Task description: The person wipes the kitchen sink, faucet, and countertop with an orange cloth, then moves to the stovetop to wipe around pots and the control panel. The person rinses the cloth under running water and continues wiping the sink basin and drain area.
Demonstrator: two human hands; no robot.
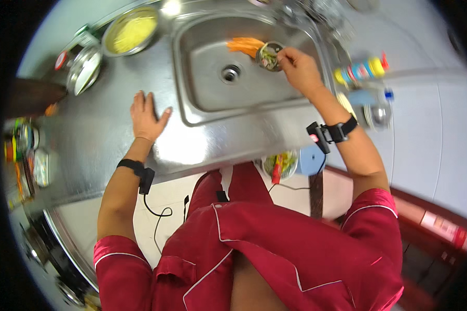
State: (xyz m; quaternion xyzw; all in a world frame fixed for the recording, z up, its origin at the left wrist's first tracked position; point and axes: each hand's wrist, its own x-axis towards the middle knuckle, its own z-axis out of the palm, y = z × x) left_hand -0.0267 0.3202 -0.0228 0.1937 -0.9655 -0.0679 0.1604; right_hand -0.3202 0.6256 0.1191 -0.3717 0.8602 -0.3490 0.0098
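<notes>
My right hand [300,72] pinches the rim of a small round sink strainer [260,64] over the right part of the stainless steel sink [206,83]. Green and pale food scraps [269,58] sit inside the strainer. Just left of it, on the sink floor, lies an orange heap [246,45]; whether it is peelings or something else is too blurred to tell. The drain hole [230,74] is uncovered. Left of the sink, my left hand [146,120] rests palm down on the steel counter [97,136], fingers spread, holding nothing.
A metal bowl [108,39] of pale yellow shreds stands at the back left, near another metal bowl [76,76]. Glassware [329,15] and a yellow-and-blue bottle [360,72] are on the right. A bin [292,170] with vegetable scraps stands below the counter edge.
</notes>
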